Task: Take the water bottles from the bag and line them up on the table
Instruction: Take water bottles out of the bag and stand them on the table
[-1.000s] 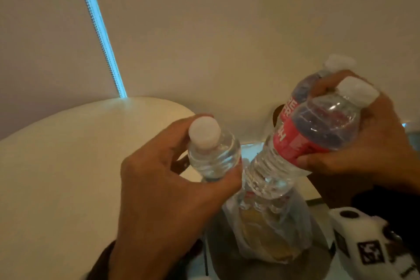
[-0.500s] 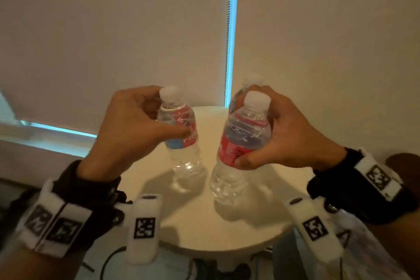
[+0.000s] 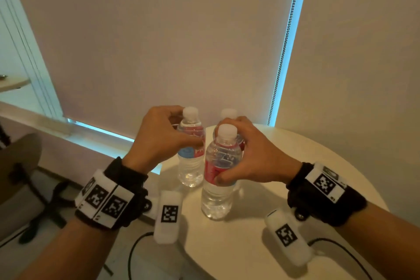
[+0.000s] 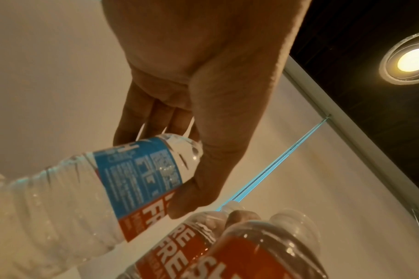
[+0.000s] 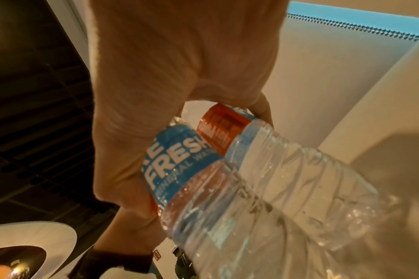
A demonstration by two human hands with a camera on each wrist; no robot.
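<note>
Pale roller blinds [image 3: 172, 41] cover the window from 10 to 2 o'clock; a bead chain [image 3: 286, 38] hangs at 1 o'clock. Possibly a chair [image 3: 20, 166] at 9 o'clock. Recessed ceiling light [image 4: 410, 58] lit.

A round pale table [image 3: 295, 154] carries upright water bottles (whether each base touches it is unclear) [image 3: 191, 166].

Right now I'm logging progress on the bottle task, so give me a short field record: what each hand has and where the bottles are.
left hand: grips one bottle near its top
right hand: grips two bottles together, the near bottle and a far bottle behind it
bottle position: upright over the round table; contact with the top unclear
bag: not in view
</note>
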